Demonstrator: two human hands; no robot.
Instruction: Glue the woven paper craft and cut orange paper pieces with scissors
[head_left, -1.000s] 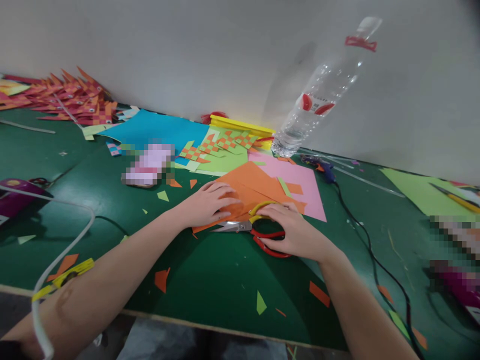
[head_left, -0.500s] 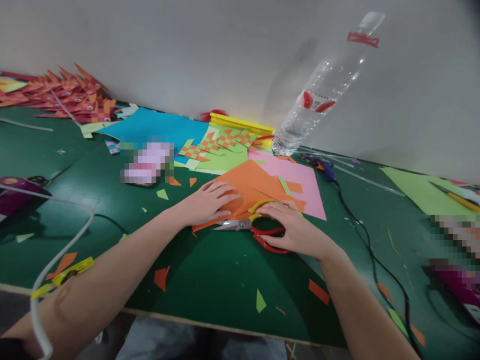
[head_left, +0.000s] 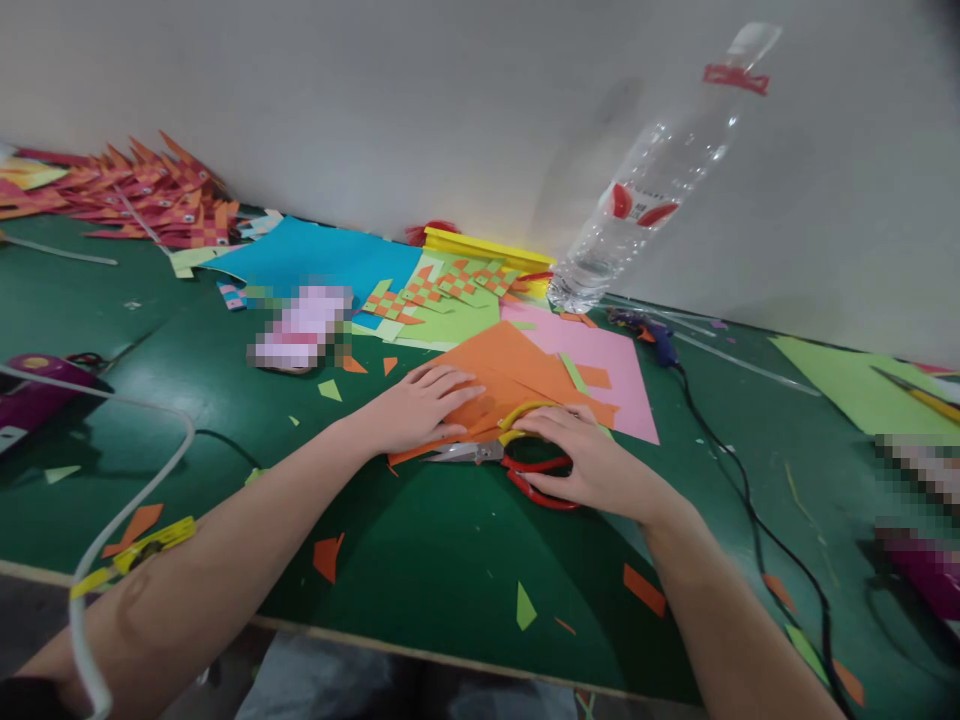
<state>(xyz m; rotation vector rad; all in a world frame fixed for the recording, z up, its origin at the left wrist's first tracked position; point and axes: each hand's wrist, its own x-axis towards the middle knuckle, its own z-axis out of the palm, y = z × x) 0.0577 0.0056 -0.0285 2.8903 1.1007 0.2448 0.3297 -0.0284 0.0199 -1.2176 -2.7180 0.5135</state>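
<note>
My left hand (head_left: pixel 427 408) lies with its fingers spread on the left part of an orange paper sheet (head_left: pixel 499 365). In my right hand (head_left: pixel 592 455) is a pair of scissors (head_left: pixel 536 466) with one yellow and one red handle. Their metal blades point left along the sheet's near edge, beneath the fingers of my left hand. How far the blades are apart is hard to make out. Under the sheet's right side lies pink paper (head_left: pixel 634 385), and a narrow green strip (head_left: pixel 574 372) rests on top there.
Woven orange-green paper fish (head_left: pixel 442 285) lie behind, near blue paper (head_left: pixel 315 260) and a phone (head_left: pixel 304 325). A tilted plastic bottle (head_left: pixel 630 200) stands by the wall. Right of the pink paper is a glue gun (head_left: pixel 656 340) with a black cord. Paper scraps (head_left: pixel 328 558) dot the green table.
The whole scene has shifted slightly to the right in view. Both hands and the scissors stay in nearly the same place against the orange sheet.
</note>
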